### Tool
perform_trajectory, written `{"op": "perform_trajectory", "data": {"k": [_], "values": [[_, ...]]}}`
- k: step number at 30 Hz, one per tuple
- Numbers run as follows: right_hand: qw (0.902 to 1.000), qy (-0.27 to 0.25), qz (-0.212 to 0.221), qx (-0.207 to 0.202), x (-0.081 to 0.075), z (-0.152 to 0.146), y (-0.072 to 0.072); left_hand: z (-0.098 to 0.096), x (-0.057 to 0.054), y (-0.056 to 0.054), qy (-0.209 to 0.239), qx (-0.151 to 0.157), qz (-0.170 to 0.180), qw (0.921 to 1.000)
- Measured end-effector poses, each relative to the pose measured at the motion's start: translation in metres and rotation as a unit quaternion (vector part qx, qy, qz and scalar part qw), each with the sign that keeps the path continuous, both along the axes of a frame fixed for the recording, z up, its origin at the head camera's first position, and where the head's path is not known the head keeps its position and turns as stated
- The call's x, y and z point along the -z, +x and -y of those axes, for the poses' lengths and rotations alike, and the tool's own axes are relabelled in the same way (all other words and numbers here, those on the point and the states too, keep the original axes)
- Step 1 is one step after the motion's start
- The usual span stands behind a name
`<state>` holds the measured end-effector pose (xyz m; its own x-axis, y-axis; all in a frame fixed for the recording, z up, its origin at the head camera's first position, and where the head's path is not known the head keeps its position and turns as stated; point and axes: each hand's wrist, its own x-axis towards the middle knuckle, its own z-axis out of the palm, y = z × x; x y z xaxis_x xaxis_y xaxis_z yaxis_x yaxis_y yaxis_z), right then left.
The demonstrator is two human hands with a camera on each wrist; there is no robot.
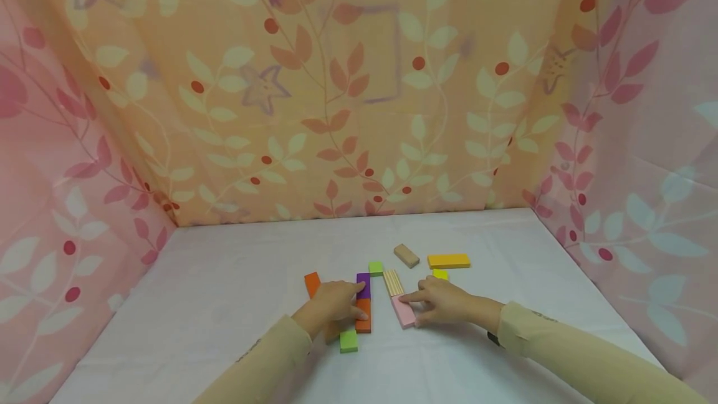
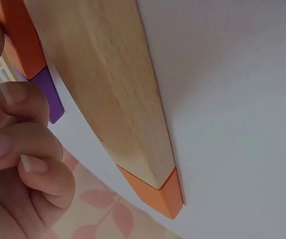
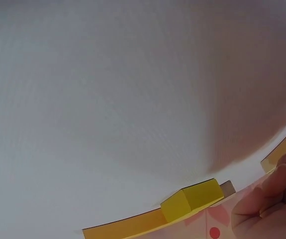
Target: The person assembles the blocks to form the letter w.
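Pink block (image 1: 403,312): flat, smooth-faced rectangular bar, lying on the white cloth, its far end meeting the striped block (image 1: 394,283), pale wood with lengthwise bands.
Right hand (image 1: 445,300): index finger extended onto the far end of the pink block, thumb at its near right edge; whether it grasps or merely rests cannot be told.
Purple block (image 1: 363,285): flat bar, set end to end with the red-orange block (image 1: 363,317); both smooth and sharp-edged.
Left hand (image 1: 333,302): index finger on the purple block, thumb on the red-orange block, remaining fingers curled; grasp or light contact cannot be told.
Left-side row: long wooden block (image 2: 110,94), fine-grained, natural finish, its end flush against a smooth orange block (image 2: 155,195).
Green pieces: near green block (image 1: 348,341) beside the left hand; far green block (image 1: 376,268) at the far ends of the rows.
Beyond the right hand: yellow block (image 3: 192,200), amber bar (image 1: 449,261), plain wood block (image 1: 406,255) lying obliquely.
Base: white cloth (image 1: 235,267), softly creased, matte.
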<state>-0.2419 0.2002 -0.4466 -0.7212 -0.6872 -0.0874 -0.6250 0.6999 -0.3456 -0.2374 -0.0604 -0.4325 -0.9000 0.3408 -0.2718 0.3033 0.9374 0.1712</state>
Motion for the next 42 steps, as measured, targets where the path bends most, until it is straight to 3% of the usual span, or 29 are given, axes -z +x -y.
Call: {"op": "perform_trajectory", "data": {"k": [9, 13, 18, 23, 32, 42], "values": [[0.9997, -0.017, 0.015, 0.004, -0.002, 0.000, 0.006, -0.003, -0.004, 0.001, -0.032, 0.022, -0.012, 0.9992], [0.9987, -0.038, 0.029, 0.016, -0.003, -0.007, 0.004, -0.004, -0.004, 0.000, -0.026, 0.020, -0.010, 0.9994], [0.9933, -0.080, 0.024, 0.080, -0.006, -0.027, -0.002, -0.008, 0.000, -0.001, -0.002, 0.010, -0.007, 0.9999], [0.9827, -0.098, -0.018, 0.156, -0.006, -0.043, -0.011, -0.022, -0.004, -0.001, 0.021, -0.008, 0.000, 0.9997], [0.9750, -0.046, -0.031, 0.215, 0.005, -0.050, -0.022, -0.059, -0.004, -0.007, -0.053, 0.014, -0.032, 0.9980], [0.9698, -0.038, -0.019, 0.240, 0.005, -0.045, -0.026, -0.072, 0.001, -0.008, -0.095, 0.017, -0.079, 0.9922]]}}
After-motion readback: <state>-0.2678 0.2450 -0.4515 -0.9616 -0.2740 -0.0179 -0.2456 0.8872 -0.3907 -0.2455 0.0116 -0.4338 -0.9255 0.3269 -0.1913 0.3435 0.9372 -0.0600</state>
